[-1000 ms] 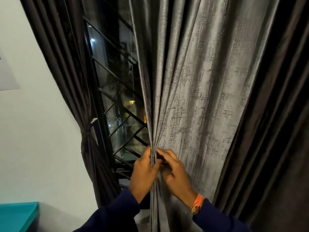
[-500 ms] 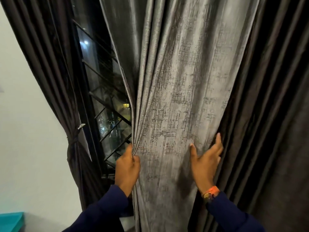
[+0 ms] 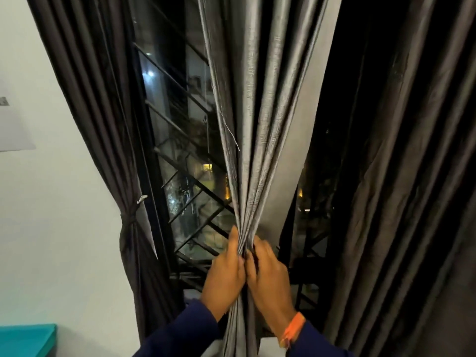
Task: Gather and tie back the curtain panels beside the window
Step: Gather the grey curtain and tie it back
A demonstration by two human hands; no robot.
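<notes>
A silver-grey curtain panel (image 3: 260, 119) hangs in front of the window and is bunched into a narrow bundle at waist height. My left hand (image 3: 225, 275) grips the bundle from the left, and my right hand (image 3: 270, 279), with an orange wristband, closes on it from the right; the two hands touch. A dark brown curtain panel (image 3: 103, 119) at the left is held in by a dark tie (image 3: 128, 219). Another dark brown panel (image 3: 401, 176) hangs loose on the right.
The window (image 3: 180, 161) has black diagonal bars, with night lights outside. A white wall (image 3: 51, 202) lies to the left, with a teal surface (image 3: 25, 340) at the bottom left corner. A loose thread dangles from the grey panel's edge.
My right hand has swept the grey panel's right side leftward to meet my left hand, so the spread fabric is now gathered into a tight bundle. Window shows to the bundle's right.
</notes>
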